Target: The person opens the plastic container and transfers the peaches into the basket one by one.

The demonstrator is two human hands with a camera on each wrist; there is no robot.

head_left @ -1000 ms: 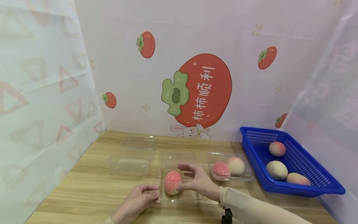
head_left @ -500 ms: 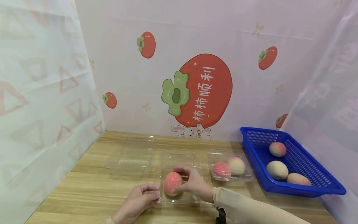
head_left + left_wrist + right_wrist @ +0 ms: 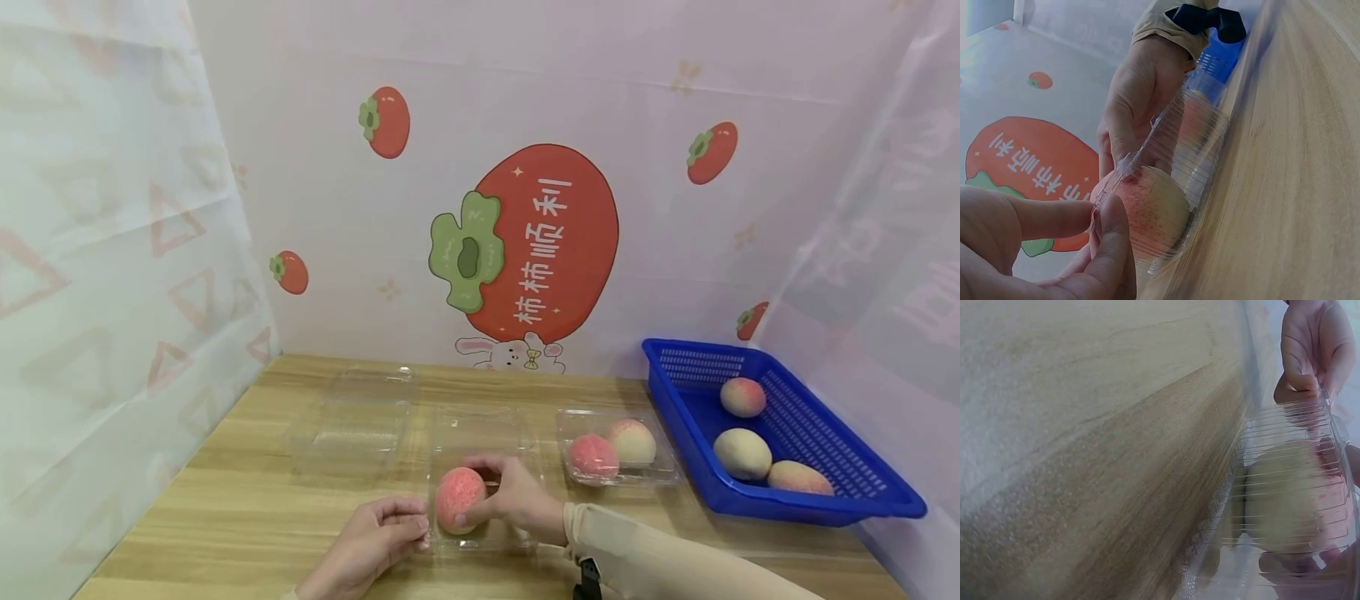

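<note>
A pink peach [image 3: 456, 498] sits in the left part of an open clear plastic clamshell box [image 3: 480, 429] in the middle of the table. My right hand [image 3: 521, 498] holds this peach from its right side, thumb in front and fingers behind. At the box's front left corner, my left hand [image 3: 375, 537] pinches the rim between thumb and fingers. The left wrist view shows that pinch close up, with the peach [image 3: 1160, 212] behind the ribbed clear wall. Through the box side in the right wrist view, the pale face of the peach [image 3: 1279, 500] is visible.
To the right stands a closed clear box [image 3: 663, 477] with two peaches inside. A blue plastic basket [image 3: 813, 429] with 3 peaches is at the far right. Another clear open box [image 3: 352, 429] lies at the left. A printed cloth [image 3: 337, 200] backs the table.
My right hand has moved left and its fingers have come in around the peach. The peach has shifted slightly toward the front left. My left hand stays on the box rim.
</note>
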